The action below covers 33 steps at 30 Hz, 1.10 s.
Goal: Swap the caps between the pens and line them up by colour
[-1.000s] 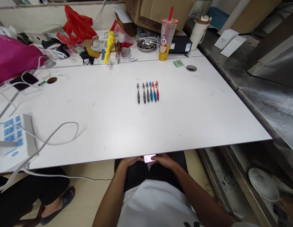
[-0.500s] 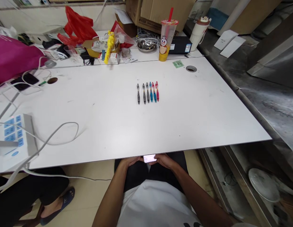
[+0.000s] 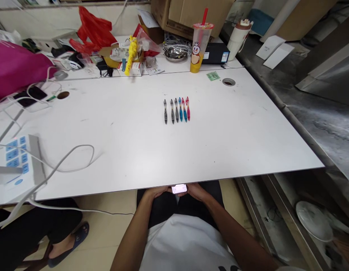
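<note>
Both my hands are low at the table's near edge, over my lap, and hold a lit smartphone [image 3: 179, 189] between them. My left hand [image 3: 155, 193] grips its left side, and my right hand [image 3: 196, 191] grips its right side. The phone is partly hidden by my fingers and the table edge. Far from my hands, several pens [image 3: 176, 110] lie side by side on the white table [image 3: 106, 154], with black, grey, blue and pink bodies.
A power strip [image 3: 19, 162] and a white cable [image 3: 70, 160] lie at the table's left. A plastic drink cup [image 3: 198, 47] and clutter line the far side. A magenta bag [image 3: 15, 71] lies far left. Another person's leg [image 3: 61, 237] is at lower left.
The whole view has shifted slightly, with the pens a little further right in the picture. My hands remain around the phone.
</note>
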Each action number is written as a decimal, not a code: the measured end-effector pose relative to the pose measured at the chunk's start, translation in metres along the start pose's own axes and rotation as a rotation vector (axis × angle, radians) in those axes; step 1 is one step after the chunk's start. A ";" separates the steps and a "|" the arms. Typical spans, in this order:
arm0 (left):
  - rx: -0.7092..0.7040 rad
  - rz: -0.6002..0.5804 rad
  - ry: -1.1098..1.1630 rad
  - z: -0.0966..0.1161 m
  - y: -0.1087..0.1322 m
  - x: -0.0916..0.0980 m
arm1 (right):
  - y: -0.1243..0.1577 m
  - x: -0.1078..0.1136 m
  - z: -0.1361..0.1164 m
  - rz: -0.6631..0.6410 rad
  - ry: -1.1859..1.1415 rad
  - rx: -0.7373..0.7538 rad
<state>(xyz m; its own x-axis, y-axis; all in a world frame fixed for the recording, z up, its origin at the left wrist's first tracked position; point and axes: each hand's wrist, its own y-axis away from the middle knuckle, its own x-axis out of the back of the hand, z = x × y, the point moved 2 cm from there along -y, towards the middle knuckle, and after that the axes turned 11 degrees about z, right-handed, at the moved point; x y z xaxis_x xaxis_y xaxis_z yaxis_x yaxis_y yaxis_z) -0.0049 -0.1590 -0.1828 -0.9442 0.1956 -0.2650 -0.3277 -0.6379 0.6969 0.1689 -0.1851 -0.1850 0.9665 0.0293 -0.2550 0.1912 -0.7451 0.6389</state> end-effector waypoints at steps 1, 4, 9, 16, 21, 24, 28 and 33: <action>-0.004 -0.005 0.005 0.000 0.000 0.000 | 0.000 0.000 0.001 0.015 0.000 -0.005; -0.019 -0.028 0.030 0.001 0.002 0.002 | 0.000 0.001 0.002 0.038 -0.038 -0.022; -0.041 -0.047 0.068 0.001 0.001 0.005 | 0.001 0.002 0.000 0.034 -0.115 -0.048; -0.042 -0.067 0.093 0.000 0.000 0.005 | 0.002 0.001 -0.003 0.030 -0.155 -0.076; -0.050 -0.081 0.117 0.002 0.002 0.006 | 0.003 0.001 -0.003 0.040 -0.154 -0.094; -0.053 -0.079 0.132 0.001 0.003 0.007 | 0.002 0.001 -0.003 0.034 -0.164 -0.098; -0.048 -0.078 0.142 0.001 0.003 0.007 | 0.001 0.001 -0.003 0.024 -0.171 -0.095; -0.025 -0.073 0.134 0.002 0.002 0.006 | 0.001 0.002 -0.001 0.007 -0.170 -0.094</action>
<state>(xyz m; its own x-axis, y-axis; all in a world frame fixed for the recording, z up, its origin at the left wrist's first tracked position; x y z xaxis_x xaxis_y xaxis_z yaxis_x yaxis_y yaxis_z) -0.0109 -0.1576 -0.1815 -0.9044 0.1423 -0.4022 -0.3931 -0.6442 0.6561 0.1715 -0.1851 -0.1837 0.9264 -0.0947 -0.3645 0.2075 -0.6792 0.7040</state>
